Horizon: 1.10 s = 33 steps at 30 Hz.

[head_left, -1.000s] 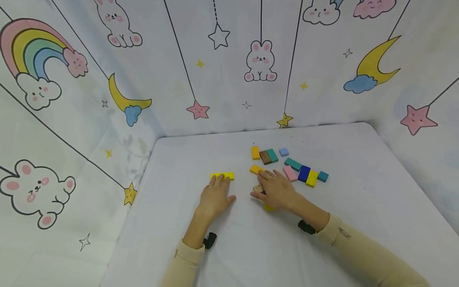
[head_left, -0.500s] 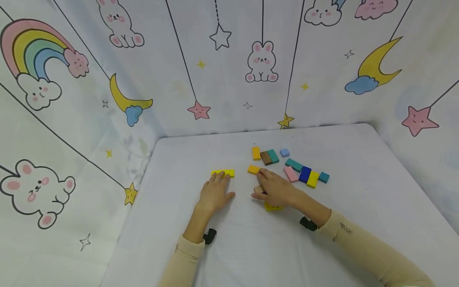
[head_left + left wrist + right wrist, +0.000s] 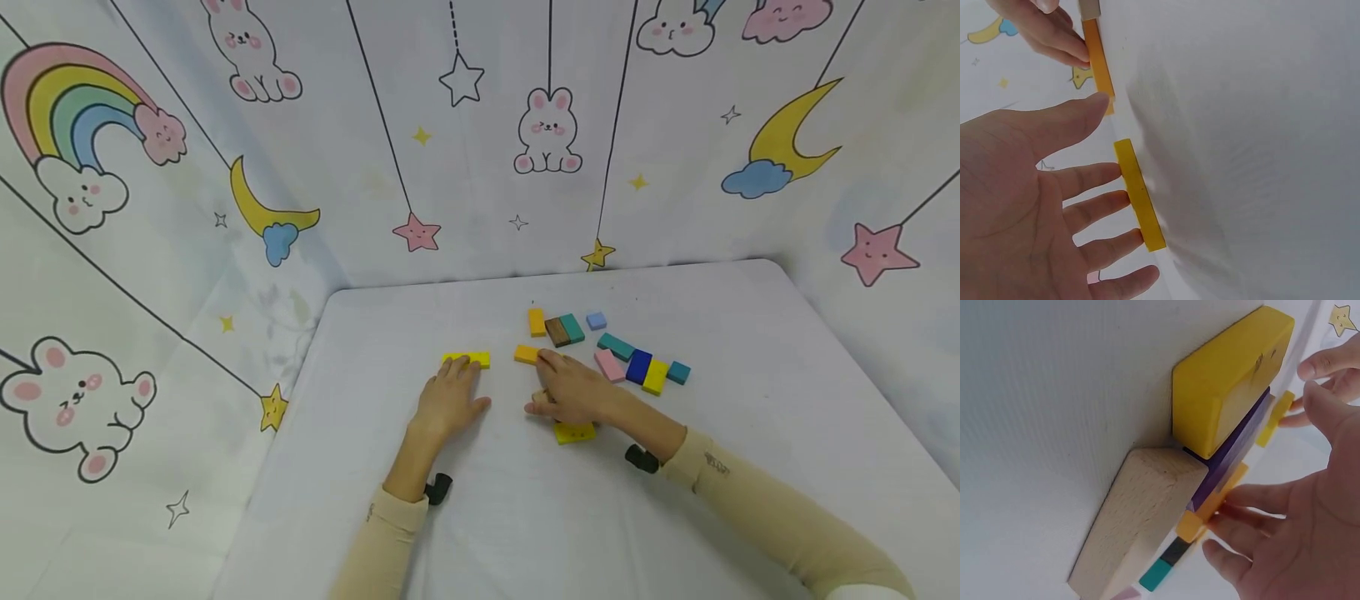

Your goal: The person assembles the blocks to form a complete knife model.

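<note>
Head view takes in a white-covered surface (image 3: 465, 517) walled round by a cartoon-printed curtain (image 3: 150, 208) with rabbits, moons and stars. Left hand (image 3: 448, 402) lies flat with straight fingers, its fingertips touching the near edge of a yellow block (image 3: 467, 359); that grip is spread wide and clasps nothing. Right hand (image 3: 573, 390) rests just beside it, fingers extended onto an orange block (image 3: 527, 354) without curling round it, so its grip is also loose. Under and behind that palm sit a plain wooden block (image 3: 1132, 519), a purple block (image 3: 1232, 453) and a thicker yellow block (image 3: 574, 433). Farther back lies a scatter of coloured blocks (image 3: 637, 364).
</note>
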{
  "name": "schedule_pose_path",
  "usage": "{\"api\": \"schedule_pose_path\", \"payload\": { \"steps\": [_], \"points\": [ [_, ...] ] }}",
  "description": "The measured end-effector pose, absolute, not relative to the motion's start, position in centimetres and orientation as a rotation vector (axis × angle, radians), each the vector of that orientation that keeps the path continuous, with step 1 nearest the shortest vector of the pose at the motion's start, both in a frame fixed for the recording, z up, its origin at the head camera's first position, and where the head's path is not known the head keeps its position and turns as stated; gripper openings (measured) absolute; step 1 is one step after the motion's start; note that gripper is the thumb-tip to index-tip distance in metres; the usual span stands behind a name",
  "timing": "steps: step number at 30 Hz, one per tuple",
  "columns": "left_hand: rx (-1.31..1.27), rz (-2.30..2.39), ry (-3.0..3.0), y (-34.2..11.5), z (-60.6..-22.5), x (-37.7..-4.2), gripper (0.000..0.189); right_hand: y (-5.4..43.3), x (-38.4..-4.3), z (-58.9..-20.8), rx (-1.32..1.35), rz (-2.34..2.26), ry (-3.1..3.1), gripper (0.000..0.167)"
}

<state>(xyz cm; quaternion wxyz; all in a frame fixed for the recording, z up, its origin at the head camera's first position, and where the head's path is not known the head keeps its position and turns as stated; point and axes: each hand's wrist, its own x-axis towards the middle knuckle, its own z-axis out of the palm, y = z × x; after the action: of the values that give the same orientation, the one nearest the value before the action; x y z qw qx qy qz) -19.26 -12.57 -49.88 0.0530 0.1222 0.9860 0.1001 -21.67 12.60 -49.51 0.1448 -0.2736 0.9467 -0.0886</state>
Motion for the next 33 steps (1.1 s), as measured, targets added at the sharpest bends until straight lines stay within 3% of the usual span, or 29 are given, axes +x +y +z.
{"api": "schedule_pose_path", "payload": {
  "steps": [33],
  "points": [
    [0.375,0.261,2.987,-12.7,-50.4,-21.8,0.07,10.8,-25.9,-49.7,-0.858,-0.253,2.648,0.099]
  ]
}}
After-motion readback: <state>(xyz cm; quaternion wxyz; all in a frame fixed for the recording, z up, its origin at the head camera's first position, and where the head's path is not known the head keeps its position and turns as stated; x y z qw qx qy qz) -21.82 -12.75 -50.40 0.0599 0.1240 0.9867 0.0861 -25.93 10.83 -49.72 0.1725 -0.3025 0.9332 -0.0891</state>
